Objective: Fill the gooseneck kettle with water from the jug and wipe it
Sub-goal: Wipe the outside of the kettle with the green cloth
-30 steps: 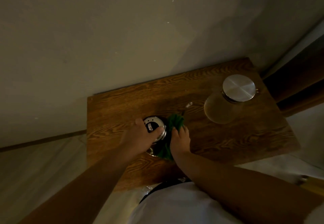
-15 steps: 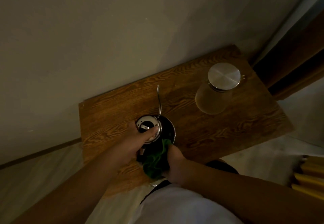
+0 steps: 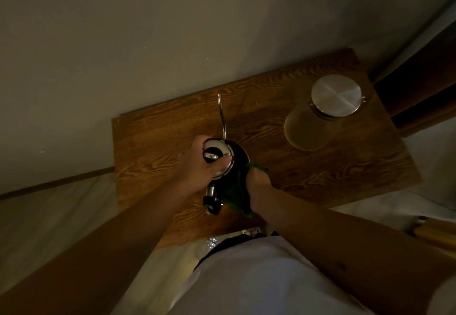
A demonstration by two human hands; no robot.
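Clearly the main risk is tipping: the kettle [image 3: 235, 164] stands at the centre of the frame on the wooden table [image 3: 153, 137], and a hard sideways rub could rock it and slop water out. The left hand [image 3: 197, 169] steadies it from above, fingers curled around the lid [image 3: 217, 154] with the thumb across it. The right hand [image 3: 256, 184] is closed on a green cloth [image 3: 237, 196], pressing it to the kettle's right side. The thin spout [image 3: 222, 114] points toward the wall at the top of the frame and could catch the cloth. The jug [image 3: 318, 119], lidded, stands well apart at upper right, out of the way. The kettle's handle [image 3: 212, 201] juts toward the near table edge.
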